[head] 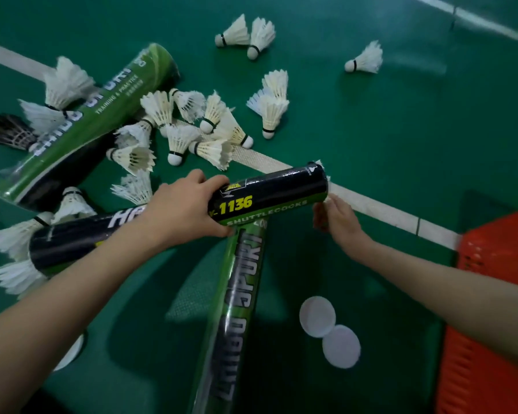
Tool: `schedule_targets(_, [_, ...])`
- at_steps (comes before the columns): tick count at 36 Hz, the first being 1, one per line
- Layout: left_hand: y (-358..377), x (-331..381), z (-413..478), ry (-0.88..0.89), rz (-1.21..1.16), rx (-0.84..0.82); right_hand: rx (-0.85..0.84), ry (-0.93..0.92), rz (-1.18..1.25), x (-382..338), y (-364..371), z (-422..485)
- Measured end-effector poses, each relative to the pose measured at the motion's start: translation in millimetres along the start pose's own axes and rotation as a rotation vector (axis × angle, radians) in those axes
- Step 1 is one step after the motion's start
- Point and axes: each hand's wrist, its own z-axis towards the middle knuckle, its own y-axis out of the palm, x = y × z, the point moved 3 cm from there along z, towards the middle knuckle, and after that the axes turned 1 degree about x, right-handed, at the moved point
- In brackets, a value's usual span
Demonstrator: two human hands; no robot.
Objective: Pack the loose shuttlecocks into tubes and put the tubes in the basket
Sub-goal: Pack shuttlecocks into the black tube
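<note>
My left hand (182,208) grips a black and green tube (269,194) marked 1136, held level above the floor. Feathers of a white shuttlecock (326,177) stick out of its right mouth. My right hand (337,218) is at that mouth with its fingers on the feathers. Several loose white shuttlecocks (189,130) lie in a heap beyond the tube, and more (251,34) lie farther off. A green tube (84,127) lies at the upper left. Another green tube (234,318) lies below my hands.
The orange basket (497,309) stands at the right edge. Two white round caps (329,330) lie on the green floor near it. A black shuttlecock (8,131) lies at the far left. White court lines (380,207) cross the floor.
</note>
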Motion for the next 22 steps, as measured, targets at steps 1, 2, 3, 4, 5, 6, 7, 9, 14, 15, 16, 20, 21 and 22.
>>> schedule_targets(1, [-0.7, 2.1, -0.4, 0.01, 0.024, 0.008, -0.003, -0.015, -0.016, 7.2, -1.2, -7.4])
schedule_targets(2, [-1.0, 4.1, -0.5, 0.017, 0.041, 0.013, -0.029, -0.049, -0.064, 14.0, -2.8, -14.5])
schedule_targets(3, [-0.9, 6.3, -0.8, 0.023, 0.057, 0.018, -0.077, -0.099, -0.137, 19.7, -3.4, -22.4])
schedule_targets(4, [-0.7, 8.2, -1.0, 0.028, 0.076, 0.029, -0.141, -0.16, -0.232, 24.5, -3.7, -30.2])
schedule_targets(5, [-0.7, 9.6, -0.9, 0.031, 0.096, 0.044, -0.216, -0.234, -0.337, 28.3, -3.5, -37.1])
schedule_targets(6, [-1.1, 11.5, -0.9, 0.035, 0.112, 0.056, -0.292, -0.32, -0.442, 31.0, -3.3, -44.1])
schedule_targets(7, [-0.8, 12.9, -1.1, 0.04, 0.121, 0.063, -0.36, -0.422, -0.545, 32.4, -3.3, -50.8])
schedule_targets(9, [-0.6, 16.6, -1.7, 0.054, 0.127, 0.056, -0.499, -0.674, -0.742, 34.7, -2.6, -61.5])
schedule_targets(14, [0.8, 23.7, -2.7, 0.095, 0.154, 0.032, -0.654, -1.107, -1.064, 51.2, -6.1, -66.9])
schedule_targets(15, [1.7, 23.9, -2.5, 0.097, 0.156, 0.032, -0.629, -1.141, -1.063, 52.3, -7.1, -66.1])
schedule_targets(16, [2.5, 24.2, -2.2, 0.097, 0.152, 0.033, -0.603, -1.161, -1.054, 53.1, -7.3, -65.2])
schedule_targets(20, [5.0, 22.6, -0.4, 0.077, 0.113, 0.053, -0.477, -1.136, -1.043, 52.7, -6.9, -53.6])
schedule_targets(21, [4.9, 21.7, 0.4, 0.072, 0.107, 0.064, -0.445, -1.115, -1.053, 51.1, -6.9, -49.2])
schedule_targets(22, [4.5, 20.2, 1.3, 0.064, 0.102, 0.078, -0.406, -1.088, -1.065, 48.8, -7.9, -44.4])
